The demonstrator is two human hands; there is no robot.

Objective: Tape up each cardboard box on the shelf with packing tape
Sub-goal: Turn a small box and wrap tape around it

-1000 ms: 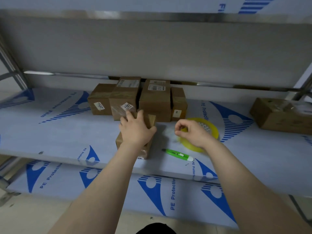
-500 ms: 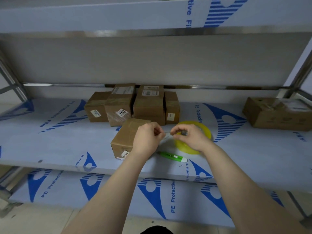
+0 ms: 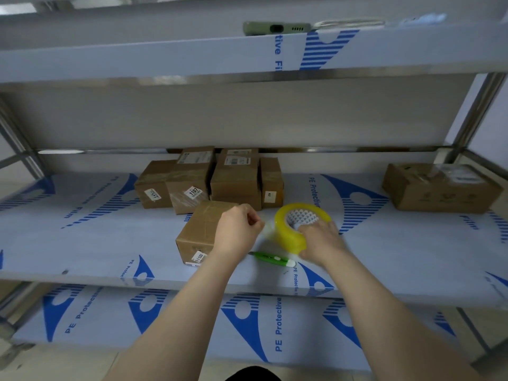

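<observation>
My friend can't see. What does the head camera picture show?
A person's left hand pinches the loose tape end of a yellow tape roll that the right hand holds, beside a small cardboard box on a shelf. A green cutter lies nearby.

Cool, even, rather dim light; the wide lens bows the edges; the right hand point(image 3: 321, 240) is slightly motion-blurred.

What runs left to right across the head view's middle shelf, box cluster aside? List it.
front cardboard box → left hand → yellow tape roll → right hand → lone cardboard box far right
</observation>
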